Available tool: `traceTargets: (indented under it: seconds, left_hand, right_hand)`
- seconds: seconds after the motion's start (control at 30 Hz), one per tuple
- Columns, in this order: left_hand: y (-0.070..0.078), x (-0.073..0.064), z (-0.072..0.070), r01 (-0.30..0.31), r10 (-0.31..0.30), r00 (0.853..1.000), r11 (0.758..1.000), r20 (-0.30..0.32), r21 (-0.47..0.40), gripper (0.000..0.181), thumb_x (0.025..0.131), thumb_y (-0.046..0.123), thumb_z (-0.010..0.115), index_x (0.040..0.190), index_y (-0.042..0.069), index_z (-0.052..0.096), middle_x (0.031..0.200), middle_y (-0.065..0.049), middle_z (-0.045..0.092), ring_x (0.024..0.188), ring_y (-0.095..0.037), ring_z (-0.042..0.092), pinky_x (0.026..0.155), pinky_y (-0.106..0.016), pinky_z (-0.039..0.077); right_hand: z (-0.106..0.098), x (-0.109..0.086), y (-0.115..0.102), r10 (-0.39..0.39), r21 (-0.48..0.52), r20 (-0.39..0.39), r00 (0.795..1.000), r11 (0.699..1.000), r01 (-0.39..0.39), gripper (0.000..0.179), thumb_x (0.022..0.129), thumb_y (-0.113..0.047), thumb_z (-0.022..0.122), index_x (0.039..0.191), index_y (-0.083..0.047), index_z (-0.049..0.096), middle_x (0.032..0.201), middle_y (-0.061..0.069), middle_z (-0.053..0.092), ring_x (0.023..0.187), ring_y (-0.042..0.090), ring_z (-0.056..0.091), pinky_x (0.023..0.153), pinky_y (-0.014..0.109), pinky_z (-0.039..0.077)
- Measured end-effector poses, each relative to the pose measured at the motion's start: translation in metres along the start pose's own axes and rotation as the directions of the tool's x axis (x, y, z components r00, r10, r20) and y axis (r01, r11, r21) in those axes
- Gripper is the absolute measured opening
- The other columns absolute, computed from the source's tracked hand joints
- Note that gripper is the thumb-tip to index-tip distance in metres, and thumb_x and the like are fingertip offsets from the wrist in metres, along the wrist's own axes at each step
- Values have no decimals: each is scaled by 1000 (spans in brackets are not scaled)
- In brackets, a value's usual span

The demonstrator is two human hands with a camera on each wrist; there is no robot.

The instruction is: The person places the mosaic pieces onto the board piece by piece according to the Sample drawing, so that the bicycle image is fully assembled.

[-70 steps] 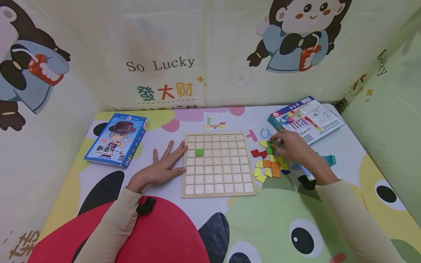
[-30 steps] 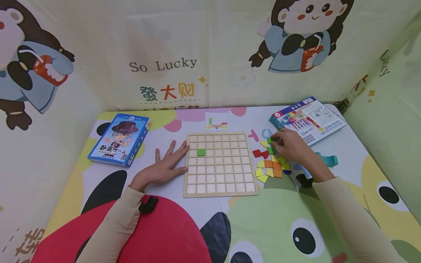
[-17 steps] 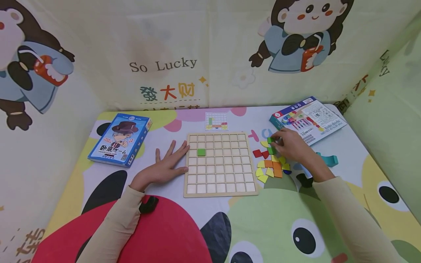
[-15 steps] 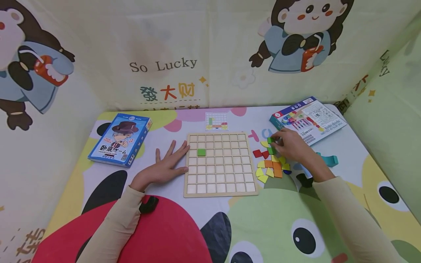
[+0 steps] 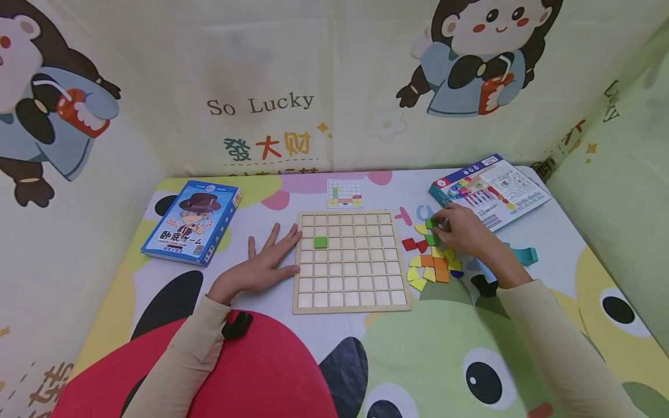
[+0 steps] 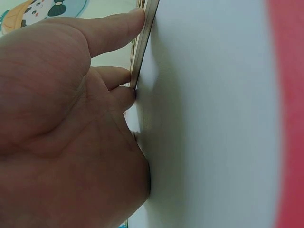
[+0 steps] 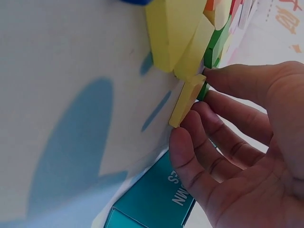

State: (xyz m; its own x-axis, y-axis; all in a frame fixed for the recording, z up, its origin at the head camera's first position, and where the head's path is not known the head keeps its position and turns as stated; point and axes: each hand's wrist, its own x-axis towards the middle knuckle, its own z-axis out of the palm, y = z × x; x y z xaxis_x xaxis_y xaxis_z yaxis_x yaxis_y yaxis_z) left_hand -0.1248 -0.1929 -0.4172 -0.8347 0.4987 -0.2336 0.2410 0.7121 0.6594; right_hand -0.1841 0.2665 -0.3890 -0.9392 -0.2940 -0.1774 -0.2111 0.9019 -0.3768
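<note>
My left hand (image 5: 261,268) lies with fingers spread at the left edge of a square wooden grid board (image 5: 351,310); thumb and fingertips touch its rim, as the left wrist view shows too. One green square tile (image 5: 320,242) sits in a cell in the board's upper left. To the right of the board, my right hand (image 5: 462,231) pinches a green tile (image 5: 431,223) between thumb and index finger. Just below it lies another green tile (image 5: 432,239). In the right wrist view, the pinched tile is mostly hidden behind a yellow piece (image 7: 186,100) near the other fingertips.
Yellow, orange (image 5: 441,274), red (image 5: 409,244) and blue pieces cluster right of the board. A small pattern card (image 5: 345,193) lies behind it. A blue game box (image 5: 189,223) stands at left, another box (image 5: 496,188) at back right. A teal piece (image 5: 525,255) lies beyond the right wrist.
Over the last two seconds the upper green tile has moved slightly away from the lower one under my right hand. The left hand stays at the board; the head view shifted slightly.
</note>
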Motion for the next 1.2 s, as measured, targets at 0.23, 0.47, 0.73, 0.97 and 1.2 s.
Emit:
traceTargets:
  seconds: [0.23,0.47,0.73,0.97,1.2]
  left_hand:
    - [-1,0,1,-2,2,1000,1000,0,-6,85,103,37,64,171,18,17,181,-11,6,166,-43,-18,116,-77,-27]
    - [-2,0,0,6,-6,1000,1000,8,12,84,105,36,62,172,17,16,182,-10,5,166,-43,-18,116,-78,-27]
    - [-3,0,-1,3,-3,1000,1000,6,5,84,105,37,63,172,18,16,182,-10,4,165,-43,-18,115,-79,-27]
    - [-4,1,0,-1,1,1000,1000,7,2,84,105,36,63,172,18,16,182,-9,4,166,-42,-19,115,-78,-28]
    - [-3,1,0,4,-4,1000,1000,7,8,84,105,36,63,172,18,15,182,-9,4,166,-42,-19,115,-78,-28]
  right_hand:
    - [1,0,0,0,-1,-4,1000,1000,0,36,101,-13,69,132,6,69,121,25,65,108,37,63,94,51,59]
    - [0,-2,-1,-13,0,-12,1000,1000,13,38,102,-16,69,132,6,68,121,24,66,109,38,64,95,53,59]
    - [-1,-1,-4,-11,-15,-13,1000,1000,10,42,102,-21,69,135,5,67,122,24,69,110,38,64,94,52,59]
    - [-1,0,-9,0,-22,-15,1000,1000,-1,43,102,-22,68,136,4,67,126,25,70,111,38,64,93,51,59]
    - [3,2,-23,-21,-13,-18,1000,1000,20,40,101,-20,69,134,1,68,126,23,72,110,36,64,95,51,59]
